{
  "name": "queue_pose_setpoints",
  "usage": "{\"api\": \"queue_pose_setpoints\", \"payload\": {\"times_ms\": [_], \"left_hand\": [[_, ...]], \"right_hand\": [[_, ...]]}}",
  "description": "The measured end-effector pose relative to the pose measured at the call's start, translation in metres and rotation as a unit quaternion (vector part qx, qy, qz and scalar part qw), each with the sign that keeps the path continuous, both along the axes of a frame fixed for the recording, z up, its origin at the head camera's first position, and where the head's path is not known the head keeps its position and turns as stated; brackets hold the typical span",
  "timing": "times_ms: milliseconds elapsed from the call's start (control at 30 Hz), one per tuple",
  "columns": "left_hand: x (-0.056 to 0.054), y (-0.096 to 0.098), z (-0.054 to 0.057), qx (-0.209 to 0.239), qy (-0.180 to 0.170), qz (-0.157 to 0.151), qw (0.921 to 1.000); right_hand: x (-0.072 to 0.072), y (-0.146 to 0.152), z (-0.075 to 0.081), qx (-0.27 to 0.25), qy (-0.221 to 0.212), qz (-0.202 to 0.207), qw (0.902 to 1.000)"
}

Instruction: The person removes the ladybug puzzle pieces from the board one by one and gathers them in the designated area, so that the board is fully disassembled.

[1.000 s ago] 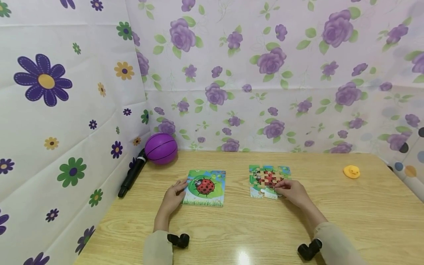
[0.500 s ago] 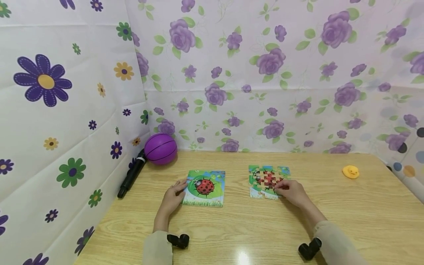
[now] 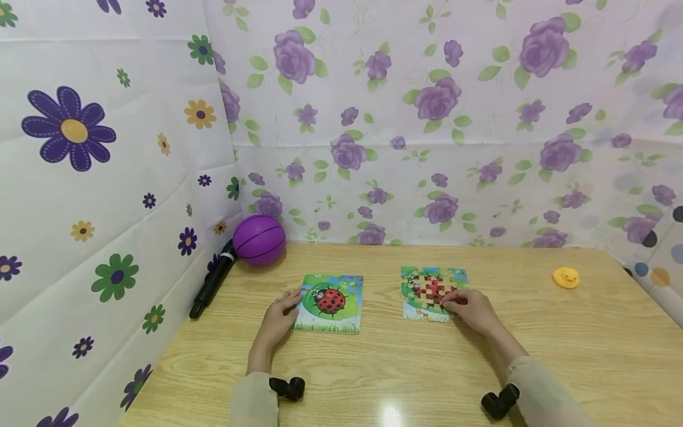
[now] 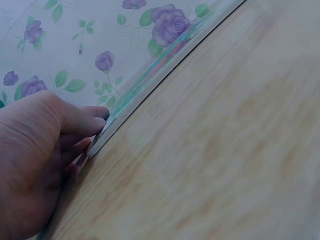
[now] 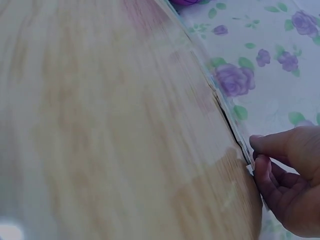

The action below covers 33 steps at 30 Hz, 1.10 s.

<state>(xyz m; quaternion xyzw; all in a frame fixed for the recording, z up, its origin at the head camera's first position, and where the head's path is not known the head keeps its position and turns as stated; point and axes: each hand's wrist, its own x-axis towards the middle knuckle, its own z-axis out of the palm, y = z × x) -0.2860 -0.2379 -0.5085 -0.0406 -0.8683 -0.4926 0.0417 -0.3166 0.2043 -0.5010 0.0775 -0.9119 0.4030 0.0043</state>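
A square ladybug puzzle board (image 3: 328, 303) lies flat on the table, its picture whole. Against its left edge rests my left hand (image 3: 277, 319), fingers loosely extended; in the left wrist view thumb and fingertips (image 4: 100, 125) touch the board's near corner. To the right lies a ladybug jigsaw (image 3: 427, 290) of loosely joined pieces, with wood-coloured gaps between them. My right hand (image 3: 472, 309) is at its lower right part, thumb and index finger pinching a puzzle piece, mostly hidden by the fingers. The right wrist view shows the thumb (image 5: 265, 145) at the jigsaw's thin edge.
A purple ball (image 3: 259, 239) sits in the back left corner beside a black stick-like object (image 3: 213, 283). At the right lies a small yellow duck toy (image 3: 566, 277). Flower-printed sheets (image 3: 395, 142) rise behind and left of the wooden table (image 3: 363, 379).
Along the jigsaw's bottom edge, a piece near the right hand has shifted slightly and sits flatter. The right fingers stay at nearly the same spot. The left hand has not moved.
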Motion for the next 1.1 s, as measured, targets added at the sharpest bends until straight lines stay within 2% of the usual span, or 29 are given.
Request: {"api": "queue_pose_setpoints", "payload": {"times_ms": [167,367,600,767,867,1000,1100], "left_hand": [[0.001,-0.002,0.000,0.002,-0.008,0.004,1.0000],[0.002,-0.005,0.000,0.000,-0.009,0.008,0.9999],[0.004,-0.006,0.002,-0.002,-0.009,0.008,0.9999],[0.003,-0.006,0.003,0.001,-0.009,0.006,0.9999],[0.002,-0.006,0.003,0.007,-0.011,0.007,0.9999],[0.001,-0.004,0.002,0.015,-0.003,0.004,0.9999],[0.001,-0.002,0.001,0.017,0.002,-0.004,0.9998]], "right_hand": [[0.000,-0.004,-0.001,-0.018,-0.014,-0.017,0.9996],[0.004,-0.021,0.002,-0.068,-0.035,-0.024,0.9967],[0.008,-0.063,0.006,-0.092,-0.006,0.023,0.9955],[0.009,-0.106,0.002,-0.118,-0.030,0.031,0.9921],[0.010,-0.132,0.000,-0.129,-0.037,0.051,0.9896],[0.011,-0.160,-0.001,-0.125,-0.027,0.108,0.9860],[0.013,-0.172,-0.001,-0.101,-0.018,0.123,0.9870]]}}
